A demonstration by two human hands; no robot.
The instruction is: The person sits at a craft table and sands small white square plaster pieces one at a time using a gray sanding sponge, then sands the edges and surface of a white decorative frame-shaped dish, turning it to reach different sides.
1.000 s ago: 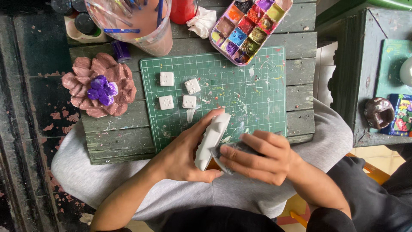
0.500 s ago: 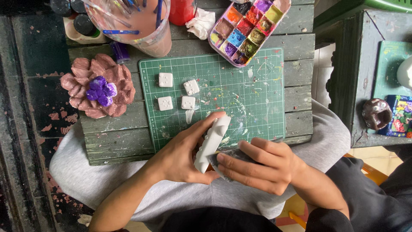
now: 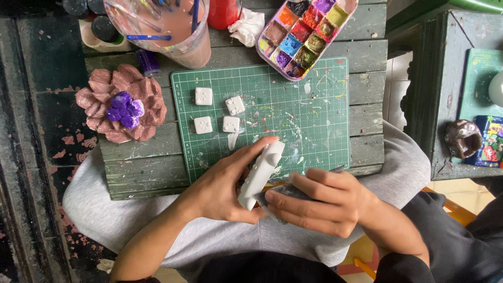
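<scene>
Sanding a white clay piece (image 3: 260,175) at lower centre, over the green cutting mat (image 3: 293,105).
Left hand (image 3: 222,188) grips the piece; right hand (image 3: 319,202) pinches grey sandpaper (image 3: 285,191) against it; steady strokes seem needed.

2 bare hands (image 3: 225,191), bare forearms, light grey trousers, possibly a dark sleeve at right elbow

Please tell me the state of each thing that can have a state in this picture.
white clay piece: held on edge in left hand
grey sanding sheet: gripped by right hand, against the piece
four clay squares: flat on cutting mat, unpainted
paint palette: open, wells filled
rinse cup: upright, murky water, brushes inside
clay flower: centre painted purple
</scene>
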